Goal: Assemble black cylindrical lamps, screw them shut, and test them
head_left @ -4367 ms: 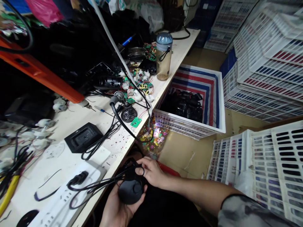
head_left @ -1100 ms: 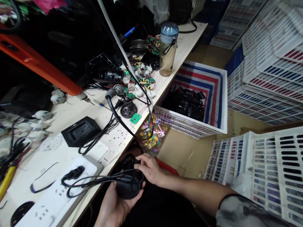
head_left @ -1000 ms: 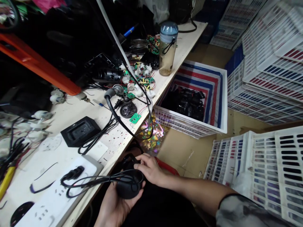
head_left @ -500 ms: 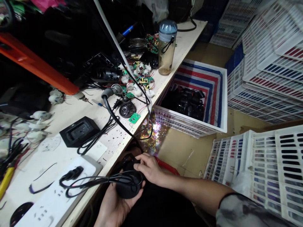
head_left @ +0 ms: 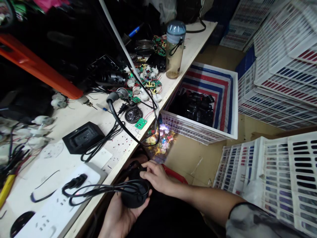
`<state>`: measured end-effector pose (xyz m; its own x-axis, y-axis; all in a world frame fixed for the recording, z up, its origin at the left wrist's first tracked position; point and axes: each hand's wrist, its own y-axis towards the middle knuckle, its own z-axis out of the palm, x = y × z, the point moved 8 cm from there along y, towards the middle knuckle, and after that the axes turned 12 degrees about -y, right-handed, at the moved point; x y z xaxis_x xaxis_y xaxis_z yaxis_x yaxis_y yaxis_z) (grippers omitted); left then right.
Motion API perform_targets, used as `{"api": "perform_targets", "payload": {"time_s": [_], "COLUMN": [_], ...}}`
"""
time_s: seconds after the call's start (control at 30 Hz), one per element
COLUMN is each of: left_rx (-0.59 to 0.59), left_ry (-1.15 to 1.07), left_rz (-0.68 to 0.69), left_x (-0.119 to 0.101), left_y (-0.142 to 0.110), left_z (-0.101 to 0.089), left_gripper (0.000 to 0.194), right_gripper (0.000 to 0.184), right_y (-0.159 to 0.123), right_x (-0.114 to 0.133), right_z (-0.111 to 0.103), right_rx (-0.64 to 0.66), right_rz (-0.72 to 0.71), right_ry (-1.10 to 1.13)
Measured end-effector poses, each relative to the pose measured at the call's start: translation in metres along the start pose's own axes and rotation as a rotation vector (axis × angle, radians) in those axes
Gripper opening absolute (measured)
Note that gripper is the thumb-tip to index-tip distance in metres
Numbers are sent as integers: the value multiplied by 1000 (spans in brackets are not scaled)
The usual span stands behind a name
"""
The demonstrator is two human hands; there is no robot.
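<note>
Just off the front edge of the bench, my left hand (head_left: 119,213) cradles a black device with a rounded end (head_left: 135,200) from below, fingers curled round its side. My right hand (head_left: 156,177) is closed on the device's upper part, thumb and fingers together; its exact shape there is lost in the dark. A looped black power cord (head_left: 104,189) lies across the device. The cord's loops reach over to a white power strip (head_left: 56,208), where a black plug (head_left: 80,180) sits in a socket.
On the bench (head_left: 96,107) are a black rectangular holder (head_left: 83,137), an orange-handled tool (head_left: 42,67), circuit boards (head_left: 141,123) and a bottle (head_left: 174,53). A lined crate (head_left: 231,109) of black parts stands on the floor. Stacked white crates (head_left: 284,158) line the right.
Both hands keep the same hold and place on the black device. The patch of coloured light on the floor beyond the bench looks different.
</note>
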<state>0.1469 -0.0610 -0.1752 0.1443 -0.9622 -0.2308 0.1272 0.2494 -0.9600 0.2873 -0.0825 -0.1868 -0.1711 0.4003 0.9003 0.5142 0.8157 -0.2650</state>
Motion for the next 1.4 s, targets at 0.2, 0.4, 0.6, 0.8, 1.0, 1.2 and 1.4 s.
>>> {"api": "perform_targets", "payload": {"time_s": [0.2, 0.4, 0.6, 0.8, 1.0, 1.2, 1.4], "left_rx": [4, 21, 28, 59, 64, 85, 171], "left_ry": [-23, -23, -14, -35, -32, -29, -72], "left_rz": [-23, -28, -18, -33, -26, -64, -191], "left_x": [2, 3, 2, 4, 6, 8, 16], "left_y": [2, 4, 5, 4, -3, -30, -67], "left_z": [-1, -1, -3, -2, 0, -13, -49], "left_gripper": [23, 22, 26, 26, 25, 27, 27], "right_gripper": [15, 15, 16, 15, 11, 17, 43], "right_y": [-1, -1, -1, -4, -9, -31, -62], "right_x": [1, 1, 3, 5, 11, 35, 82], "right_z": [-1, -1, -3, -3, -6, -10, -10], "right_rx": [-6, -10, -15, -22, -41, 19, 198], "right_rz": [-6, -5, -14, -27, -62, -166, -359], "right_ry": [-1, 0, -1, -5, -23, -37, -125]}}
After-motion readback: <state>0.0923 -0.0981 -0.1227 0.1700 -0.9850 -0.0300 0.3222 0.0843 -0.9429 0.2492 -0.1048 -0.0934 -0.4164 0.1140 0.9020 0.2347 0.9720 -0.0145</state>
